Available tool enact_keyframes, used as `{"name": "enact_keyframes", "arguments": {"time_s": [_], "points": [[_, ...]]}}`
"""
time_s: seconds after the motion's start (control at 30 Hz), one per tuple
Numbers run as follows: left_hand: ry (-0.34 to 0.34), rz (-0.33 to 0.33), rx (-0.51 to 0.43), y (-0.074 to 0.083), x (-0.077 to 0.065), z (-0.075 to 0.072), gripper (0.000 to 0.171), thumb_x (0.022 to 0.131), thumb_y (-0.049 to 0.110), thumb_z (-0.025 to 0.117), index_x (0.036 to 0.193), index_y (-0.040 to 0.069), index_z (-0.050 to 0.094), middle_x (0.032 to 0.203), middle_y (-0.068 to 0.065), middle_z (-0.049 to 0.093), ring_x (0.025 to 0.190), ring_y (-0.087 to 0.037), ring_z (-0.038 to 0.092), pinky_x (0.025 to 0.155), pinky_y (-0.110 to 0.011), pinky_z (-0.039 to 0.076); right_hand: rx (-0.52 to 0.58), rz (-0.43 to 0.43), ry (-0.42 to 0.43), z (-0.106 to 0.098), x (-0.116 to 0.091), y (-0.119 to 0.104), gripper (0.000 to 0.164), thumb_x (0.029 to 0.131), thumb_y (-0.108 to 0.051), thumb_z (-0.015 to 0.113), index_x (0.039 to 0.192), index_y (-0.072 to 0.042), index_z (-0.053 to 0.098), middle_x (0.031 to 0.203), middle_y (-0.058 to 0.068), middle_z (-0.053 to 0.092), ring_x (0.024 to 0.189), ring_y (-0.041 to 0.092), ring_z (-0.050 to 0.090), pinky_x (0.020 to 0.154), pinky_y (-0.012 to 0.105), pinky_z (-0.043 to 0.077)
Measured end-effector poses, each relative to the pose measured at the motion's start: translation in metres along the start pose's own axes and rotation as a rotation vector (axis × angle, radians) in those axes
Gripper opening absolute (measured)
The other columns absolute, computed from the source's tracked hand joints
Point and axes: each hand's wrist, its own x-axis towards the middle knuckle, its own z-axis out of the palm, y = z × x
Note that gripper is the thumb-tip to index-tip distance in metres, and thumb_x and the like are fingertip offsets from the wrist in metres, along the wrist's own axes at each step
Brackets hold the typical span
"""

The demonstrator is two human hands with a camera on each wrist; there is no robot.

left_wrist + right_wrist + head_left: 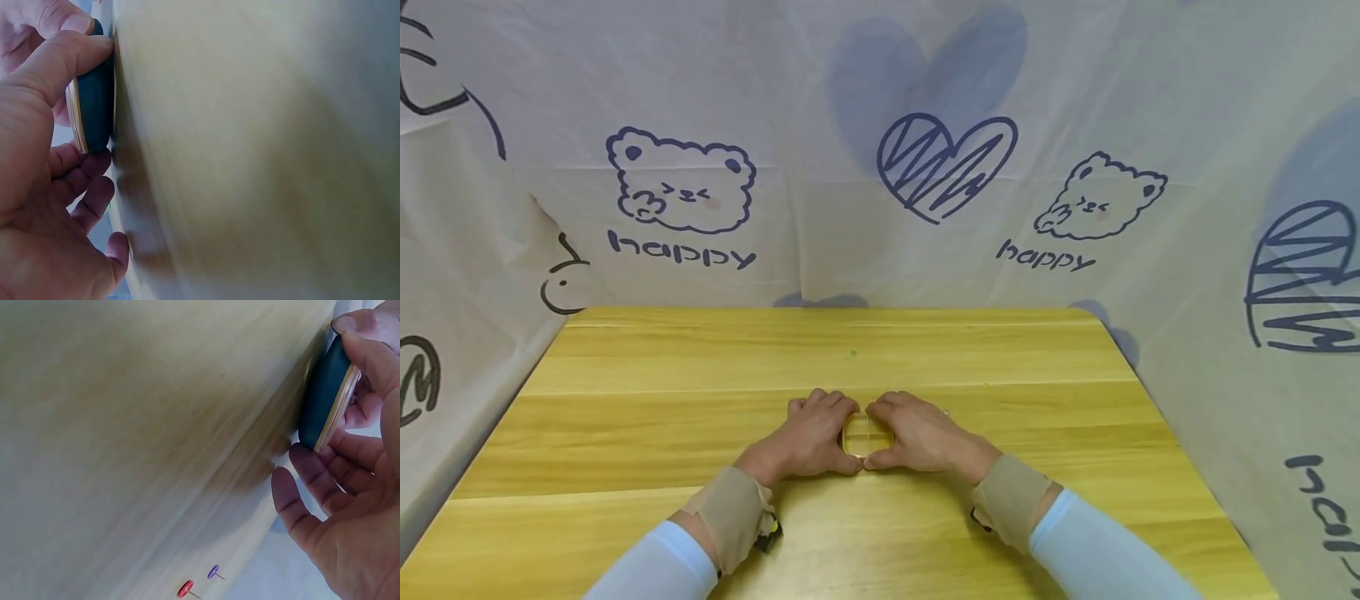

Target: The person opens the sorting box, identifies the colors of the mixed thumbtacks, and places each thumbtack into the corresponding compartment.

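Observation:
A small shallow box (857, 436) with rounded corners, a gold rim and a clear top with dividing lines lies flat on the table. Its side is dark teal, as the left wrist view shows on the box (97, 109). My left hand (815, 435) grips its left side, thumb at the near edge and fingers at the far edge. From the right, my right hand (919, 435) holds it the same way. The two thumbs meet at the near edge. In the right wrist view, the box (326, 394) sits between thumb and fingers; the outer fingers stand apart from it.
Under the hands is a wooden table (880, 533). Beside my right hand lie a red pushpin (185, 589) and a purple pushpin (214, 572). A tiny green thing (853, 354) lies farther back. White printed cloth (820, 208) hangs behind and at the sides.

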Motion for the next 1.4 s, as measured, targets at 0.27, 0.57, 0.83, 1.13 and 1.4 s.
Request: {"name": "enact_keyframes", "arguments": {"time_s": [0.27,0.57,0.83,1.13,1.4], "points": [[-0.007,-0.004,-0.014,-0.001,-0.002,0.0,0.071,0.074,0.058,0.071,0.127,0.014,0.053,0.12,-0.001,0.055,0.111,-0.025,0.044,0.09,-0.055,0.033,0.027,0.019,-0.004,0.002,-0.001,-0.004,0.075,0.083,-0.057,0.066,0.135,-0.006,0.05,0.129,0.007,0.052,0.115,0.019,0.049,0.097,0.038,0.045],[-0.047,-0.024,-0.23,-0.005,-0.009,-0.002,0.074,0.081,0.062,0.065,0.135,0.016,0.048,0.127,-0.001,0.053,0.113,-0.024,0.041,0.102,-0.057,0.022,0.136,0.066,-0.039,0.002,-0.005,-0.003,0.082,0.084,-0.064,0.06,0.141,-0.007,0.046,0.13,0.008,0.052,0.113,0.018,0.051,0.095,0.038,0.046],[-0.012,0.01,-0.267,-0.008,-0.013,0.0,0.073,0.082,0.058,0.066,0.136,0.014,0.046,0.132,-0.002,0.051,0.116,-0.023,0.04,0.103,-0.056,0.022,0.122,0.046,-0.009,0.004,-0.004,-0.005,0.086,0.083,-0.068,0.058,0.141,-0.006,0.046,0.132,0.01,0.053,0.118,0.021,0.051,0.098,0.04,0.045],[-0.026,0.035,-0.062,-0.002,-0.014,0.001,0.073,0.085,0.057,0.061,0.135,0.007,0.043,0.124,-0.007,0.05,0.112,-0.026,0.04,0.101,-0.055,0.026,0.05,-0.003,-0.02,0.002,-0.003,-0.01,0.077,0.087,-0.059,0.061,0.14,-0.005,0.045,0.134,0.008,0.051,0.121,0.02,0.047,0.101,0.039,0.042],[-0.068,0.046,0.113,0.002,-0.012,-0.004,0.071,0.086,0.061,0.056,0.132,0.007,0.046,0.119,-0.007,0.051,0.109,-0.027,0.041,0.095,-0.056,0.032,-0.053,-0.034,-0.062,-0.005,0.001,-0.012,0.072,0.086,-0.054,0.063,0.136,-0.005,0.049,0.123,0.006,0.054,0.11,0.018,0.051,0.095,0.036,0.046]]}}
